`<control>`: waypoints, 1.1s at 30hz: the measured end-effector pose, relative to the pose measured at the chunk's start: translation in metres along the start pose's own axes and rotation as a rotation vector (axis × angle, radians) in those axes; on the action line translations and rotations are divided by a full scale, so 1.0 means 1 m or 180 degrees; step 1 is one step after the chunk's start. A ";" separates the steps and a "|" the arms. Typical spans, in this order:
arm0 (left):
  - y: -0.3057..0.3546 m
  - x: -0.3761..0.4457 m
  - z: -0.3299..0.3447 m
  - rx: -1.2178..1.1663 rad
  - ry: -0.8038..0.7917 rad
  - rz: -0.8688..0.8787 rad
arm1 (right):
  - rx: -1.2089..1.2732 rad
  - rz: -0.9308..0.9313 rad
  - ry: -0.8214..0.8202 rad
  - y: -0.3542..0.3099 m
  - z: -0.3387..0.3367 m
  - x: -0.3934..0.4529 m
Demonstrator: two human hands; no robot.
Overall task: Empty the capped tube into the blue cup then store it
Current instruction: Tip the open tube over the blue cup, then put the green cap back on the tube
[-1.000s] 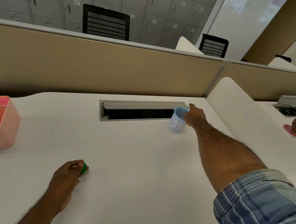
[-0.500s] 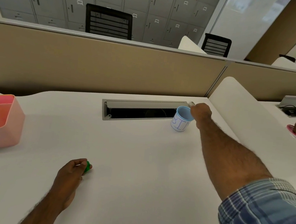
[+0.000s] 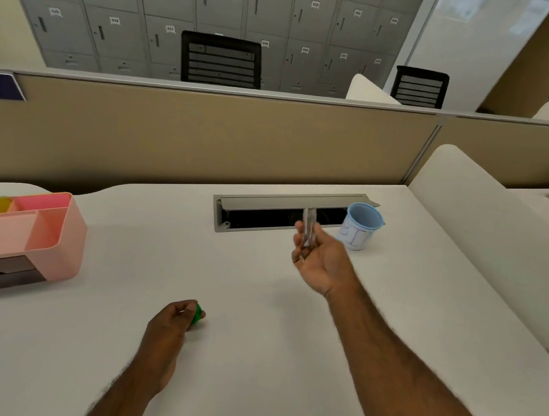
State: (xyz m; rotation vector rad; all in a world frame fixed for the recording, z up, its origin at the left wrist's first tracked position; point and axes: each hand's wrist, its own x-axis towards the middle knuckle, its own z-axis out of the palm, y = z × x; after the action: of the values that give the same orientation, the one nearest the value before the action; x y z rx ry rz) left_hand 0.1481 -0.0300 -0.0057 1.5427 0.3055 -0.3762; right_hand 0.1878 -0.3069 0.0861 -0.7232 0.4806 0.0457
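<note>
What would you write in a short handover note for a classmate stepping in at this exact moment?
Right hand: raised above the desk, holding the clear tube upright, uncapped.
Left hand: resting on the desk, closed on the green cap.
Blue cup: upright by the cable slot, right of the tube.
Pink organizer: far left.
Done: cap off; emptying probably finished, tube contents unclear.
Left: recap, then store the tube, likely in the organizer.

Organizer (image 3: 45, 239) at desk's (image 3: 252, 356) left edge, cup (image 3: 360, 226) far right beside cable tray (image 3: 286, 209), tube (image 3: 308, 228), seemingly upright, between them.
</note>
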 end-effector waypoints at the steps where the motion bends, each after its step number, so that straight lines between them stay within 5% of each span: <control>1: 0.002 -0.002 0.002 -0.0035 -0.0010 0.0016 | -0.0054 0.0158 -0.0024 0.018 0.001 -0.004; 11: 0.030 -0.018 0.002 -0.0481 0.0025 0.0152 | -0.0341 0.1382 -0.0106 0.173 0.001 -0.070; 33: 0.010 -0.021 -0.010 -0.0363 -0.0331 0.0271 | -0.0267 0.1008 0.0009 0.185 0.029 -0.076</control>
State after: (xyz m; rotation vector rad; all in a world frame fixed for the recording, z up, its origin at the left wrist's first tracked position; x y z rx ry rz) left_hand 0.1331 -0.0187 0.0118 1.4142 0.1765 -0.3645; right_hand 0.0941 -0.1398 0.0223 -0.7237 0.5954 0.3632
